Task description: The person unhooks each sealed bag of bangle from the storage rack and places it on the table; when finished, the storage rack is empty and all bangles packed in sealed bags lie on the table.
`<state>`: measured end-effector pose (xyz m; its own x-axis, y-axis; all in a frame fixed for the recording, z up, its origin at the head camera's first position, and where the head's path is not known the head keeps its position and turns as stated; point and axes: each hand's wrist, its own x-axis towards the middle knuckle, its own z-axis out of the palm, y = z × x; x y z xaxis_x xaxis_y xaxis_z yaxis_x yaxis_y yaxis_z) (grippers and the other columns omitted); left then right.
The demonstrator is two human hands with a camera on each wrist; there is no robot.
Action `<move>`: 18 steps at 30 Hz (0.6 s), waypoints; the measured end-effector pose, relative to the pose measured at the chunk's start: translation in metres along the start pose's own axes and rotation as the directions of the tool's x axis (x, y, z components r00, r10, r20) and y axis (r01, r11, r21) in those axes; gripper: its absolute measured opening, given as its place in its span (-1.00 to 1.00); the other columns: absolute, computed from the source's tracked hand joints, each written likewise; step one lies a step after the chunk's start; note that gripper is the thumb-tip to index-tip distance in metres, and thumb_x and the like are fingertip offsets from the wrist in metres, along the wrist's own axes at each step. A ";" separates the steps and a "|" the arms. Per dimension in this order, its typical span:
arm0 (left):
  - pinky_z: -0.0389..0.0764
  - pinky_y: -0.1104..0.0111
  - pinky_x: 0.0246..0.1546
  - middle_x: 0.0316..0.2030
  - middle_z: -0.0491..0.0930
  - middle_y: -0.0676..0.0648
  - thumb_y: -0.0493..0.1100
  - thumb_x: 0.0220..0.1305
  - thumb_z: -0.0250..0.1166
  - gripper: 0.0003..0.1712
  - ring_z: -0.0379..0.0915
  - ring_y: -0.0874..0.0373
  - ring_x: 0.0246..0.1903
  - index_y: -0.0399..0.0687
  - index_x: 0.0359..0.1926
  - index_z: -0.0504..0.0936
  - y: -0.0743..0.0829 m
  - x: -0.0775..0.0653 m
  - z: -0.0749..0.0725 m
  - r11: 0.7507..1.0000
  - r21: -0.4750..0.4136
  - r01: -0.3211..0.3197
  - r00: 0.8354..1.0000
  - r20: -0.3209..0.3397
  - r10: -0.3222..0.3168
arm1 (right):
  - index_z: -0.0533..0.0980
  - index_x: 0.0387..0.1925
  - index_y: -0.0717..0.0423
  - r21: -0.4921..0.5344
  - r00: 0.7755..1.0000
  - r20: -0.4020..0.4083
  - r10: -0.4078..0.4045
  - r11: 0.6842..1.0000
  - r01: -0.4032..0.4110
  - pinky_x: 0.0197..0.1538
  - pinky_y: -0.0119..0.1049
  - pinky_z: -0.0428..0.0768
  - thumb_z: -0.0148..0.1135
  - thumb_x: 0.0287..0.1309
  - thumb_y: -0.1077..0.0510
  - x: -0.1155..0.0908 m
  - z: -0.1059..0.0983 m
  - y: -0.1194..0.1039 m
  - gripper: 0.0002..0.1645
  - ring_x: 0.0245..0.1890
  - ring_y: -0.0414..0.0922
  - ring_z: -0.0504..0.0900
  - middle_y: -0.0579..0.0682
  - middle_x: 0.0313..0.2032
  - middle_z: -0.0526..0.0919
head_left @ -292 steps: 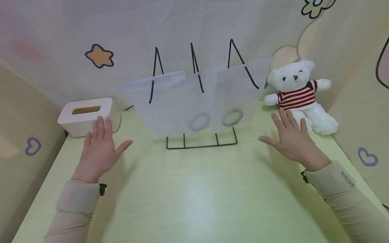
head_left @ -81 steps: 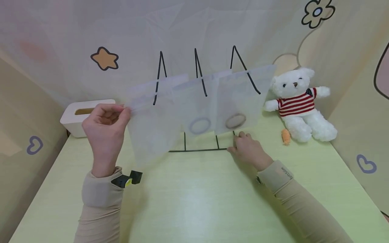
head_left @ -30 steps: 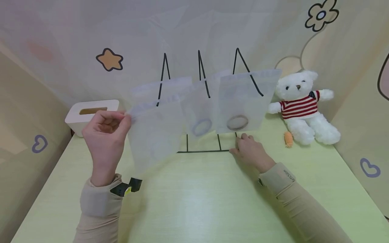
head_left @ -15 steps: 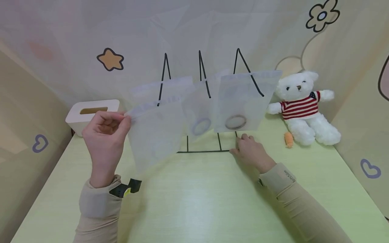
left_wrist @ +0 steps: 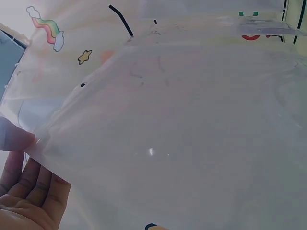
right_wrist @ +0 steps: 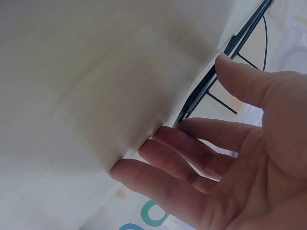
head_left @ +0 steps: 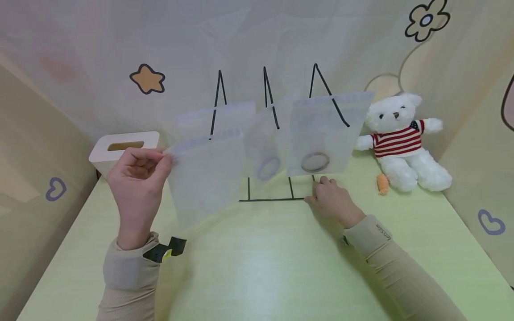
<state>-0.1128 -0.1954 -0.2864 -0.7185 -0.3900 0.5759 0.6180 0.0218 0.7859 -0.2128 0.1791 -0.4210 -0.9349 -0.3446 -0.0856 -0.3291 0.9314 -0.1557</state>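
Observation:
My left hand [head_left: 138, 176] pinches the left top edge of a frosted plastic bag [head_left: 206, 178] between thumb and forefinger. That bag hangs at the left prong of a black wire rack [head_left: 273, 199] and is drawn forward; another frosted layer [head_left: 237, 111] shows behind it. In the left wrist view the bag's sheet [left_wrist: 182, 124] fills most of the picture. Two more frosted bags, a middle bag [head_left: 261, 142] and a right bag [head_left: 317, 133], hang from the other prongs, each with a ring shape low down. At the base's right front corner, my right hand [head_left: 334, 200] holds the wire between thumb and forefinger.
A white tissue box [head_left: 102, 154] stands at the left, partly behind my left hand. On the right a white teddy bear [head_left: 397, 138] in a striped shirt leans against the backdrop, with a small orange object [head_left: 383, 184] by its leg. All stand on a pale wooden table [head_left: 265, 263].
Since the oldest frame, my left hand has come off the tissue box side and taken the left bag, pulling it forward; my right hand has moved to the rack base. The last second shows little change.

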 end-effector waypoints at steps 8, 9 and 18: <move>0.60 0.46 -0.30 -0.38 0.70 -0.13 -0.52 0.03 0.36 -0.89 0.62 0.09 -0.41 -0.47 -0.38 0.59 0.001 -0.001 -0.003 1.000 0.018 0.003 1.000 -0.007 -0.003 | 0.47 0.07 0.40 0.013 1.000 0.002 0.003 1.000 -0.003 -0.22 0.10 0.56 0.16 0.32 -0.11 0.000 0.000 0.000 -0.38 -0.17 0.14 0.43 0.25 -0.08 0.46; 0.60 0.46 -0.30 -0.38 0.70 -0.13 -0.53 0.03 0.36 -0.89 0.62 0.09 -0.41 -0.48 -0.38 0.59 0.001 -0.001 -0.004 1.000 0.012 0.002 1.000 -0.008 -0.002 | 0.47 0.08 0.40 0.014 1.000 0.004 0.004 1.000 -0.004 -0.21 0.11 0.56 0.16 0.33 -0.11 0.000 0.000 0.000 -0.38 -0.16 0.14 0.43 0.25 -0.07 0.46; 0.61 0.46 -0.34 -0.40 0.69 -0.16 -0.49 0.03 0.38 -0.84 0.62 0.09 -0.45 -0.55 -0.38 0.57 0.002 -0.002 -0.011 0.999 0.039 -0.018 0.999 -0.026 0.019 | 0.47 0.07 0.39 0.019 1.000 0.013 0.006 1.000 -0.006 -0.21 0.10 0.55 0.17 0.32 -0.09 0.000 0.000 0.000 -0.40 -0.15 0.15 0.43 0.26 -0.06 0.46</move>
<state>-0.1064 -0.2046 -0.2886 -0.6982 -0.4136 0.5844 0.6178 0.0643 0.7837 -0.2128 0.1788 -0.4210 -0.9348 -0.3408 -0.0997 -0.3210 0.9311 -0.1734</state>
